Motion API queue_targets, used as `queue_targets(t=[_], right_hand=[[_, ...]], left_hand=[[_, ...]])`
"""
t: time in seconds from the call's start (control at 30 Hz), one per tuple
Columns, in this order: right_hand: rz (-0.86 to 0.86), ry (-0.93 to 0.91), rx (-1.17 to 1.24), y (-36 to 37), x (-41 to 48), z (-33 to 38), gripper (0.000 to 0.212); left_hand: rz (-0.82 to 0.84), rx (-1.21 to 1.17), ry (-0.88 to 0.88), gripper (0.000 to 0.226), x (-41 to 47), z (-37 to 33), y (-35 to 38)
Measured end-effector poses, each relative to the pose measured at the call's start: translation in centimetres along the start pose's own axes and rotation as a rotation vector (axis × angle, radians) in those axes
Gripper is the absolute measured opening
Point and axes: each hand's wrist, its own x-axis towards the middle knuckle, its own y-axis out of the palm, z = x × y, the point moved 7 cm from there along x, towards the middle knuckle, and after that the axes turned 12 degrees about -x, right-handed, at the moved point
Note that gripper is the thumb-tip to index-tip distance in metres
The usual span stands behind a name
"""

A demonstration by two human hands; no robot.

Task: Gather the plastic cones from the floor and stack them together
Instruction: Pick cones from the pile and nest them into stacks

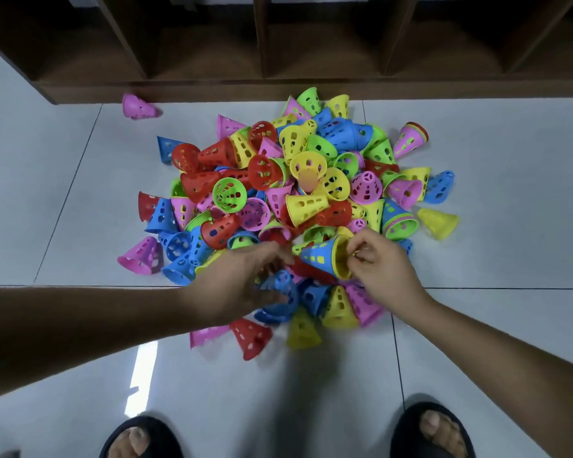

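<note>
A big heap of perforated plastic cones (288, 193) in red, blue, yellow, green and pink lies on the grey tiled floor. My right hand (381, 269) grips the wide rim of a short stack with a blue cone outside and a yellow one nested inside (325, 259), held on its side just above the heap's near edge. My left hand (239, 289) reaches into the near side of the heap, its fingers curled around a blue cone (282, 285); motion blur hides how firm the grip is.
A lone pink cone (138, 106) lies far left by the dark wooden shelf unit (278, 89) along the back. Small stacks (411, 137) (397, 219) rest at the heap's right. My two feet in black slippers (139, 438) (434, 431) stand at the near edge.
</note>
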Motion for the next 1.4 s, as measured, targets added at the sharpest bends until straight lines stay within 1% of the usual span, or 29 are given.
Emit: queue_targets(t=[0.03, 0.1, 0.17, 0.23, 0.33, 0.4, 0.47, 0.57, 0.63, 0.73, 0.83, 0.9, 0.97, 1.03, 1.1, 1.2, 1.23, 1.3, 1.33, 1.4], right_hand=[[-0.026, 0.061, 0.063, -0.5, -0.9, -1.3, 0.030], [-0.077, 0.177, 0.115, -1.5, -2.9, -4.1, 0.040], [-0.110, 0.233, 0.121, -2.5, -4.9, -6.6, 0.047], [-0.169, 0.273, 0.211, -3.2, -6.8, -9.0, 0.039], [-0.270, 0.326, 0.271, -4.1, -9.2, -11.6, 0.015], [-0.292, 0.359, 0.312, -4.0, -10.0, -12.6, 0.007], [-0.256, 0.365, 0.350, -3.5, -10.1, -13.0, 0.008], [-0.246, 0.359, 0.256, -3.6, -9.7, -13.6, 0.021], [-0.268, 0.406, 0.138, -4.2, -9.6, -14.7, 0.024], [-0.310, 0.447, 0.045, -4.8, -9.4, -16.0, 0.021], [-0.343, 0.451, 0.022, -4.7, -9.4, -16.2, 0.028], [-0.337, 0.383, -0.078, -4.5, -9.3, -15.9, 0.027], [-0.298, 0.255, -0.219, -4.0, -9.3, -15.7, 0.028], [-0.265, 0.133, -0.392, -3.2, -9.7, -15.7, 0.034], [-0.236, 0.094, -0.493, -2.7, -10.2, -16.2, 0.041], [-0.252, 0.155, -0.436, -3.0, -11.0, -16.5, 0.046], [-0.282, 0.182, -0.362, -3.3, -11.2, -16.3, 0.042], [-0.341, 0.307, -0.190, -4.0, -11.5, -15.6, 0.024], [-0.332, 0.383, -0.124, -4.0, -11.3, -15.3, 0.024], [-0.239, 0.477, -0.062, -3.3, -10.4, -15.4, 0.044]], left_hand=[[0.030, 0.031, 0.021, 0.052, -0.5, -0.2, 0.9], [0.103, 0.074, 0.054, 0.048, -1.1, -0.5, 3.1], [0.132, 0.065, 0.061, 0.045, -1.3, -0.7, 5.3], [0.133, 0.025, 0.055, 0.045, -1.6, -0.9, 7.5], [0.150, 0.003, 0.086, 0.045, -2.8, -1.7, 10.4], [0.203, -0.001, 0.174, 0.043, -3.7, -2.8, 12.1], [0.239, 0.032, 0.281, 0.037, -4.3, -3.8, 13.6], [0.300, 0.150, 0.433, 0.027, -5.1, -4.4, 16.3], [0.320, 0.216, 0.478, 0.024, -5.4, -4.0, 17.7], [0.291, 0.245, 0.466, 0.027, -5.2, -2.5, 18.4], [0.261, 0.281, 0.465, 0.027, -4.5, -1.1, 18.1], [0.265, 0.325, 0.446, 0.030, -4.0, -0.2, 17.6], [0.267, 0.360, 0.426, 0.030, -3.4, 0.5, 17.3], [0.263, 0.392, 0.411, 0.029, -2.8, 1.0, 16.9], [0.245, 0.403, 0.391, 0.030, -2.2, 1.1, 16.4], [0.203, 0.410, 0.363, 0.039, -1.4, 1.2, 15.4], [0.191, 0.408, 0.354, 0.044, -1.3, 1.3, 15.2], [0.196, 0.386, 0.339, 0.055, -1.4, 1.4, 14.9], [0.207, 0.373, 0.334, 0.058, -1.4, 1.4, 14.8], [0.217, 0.336, 0.292, 0.060, -1.5, 1.3, 14.3]])
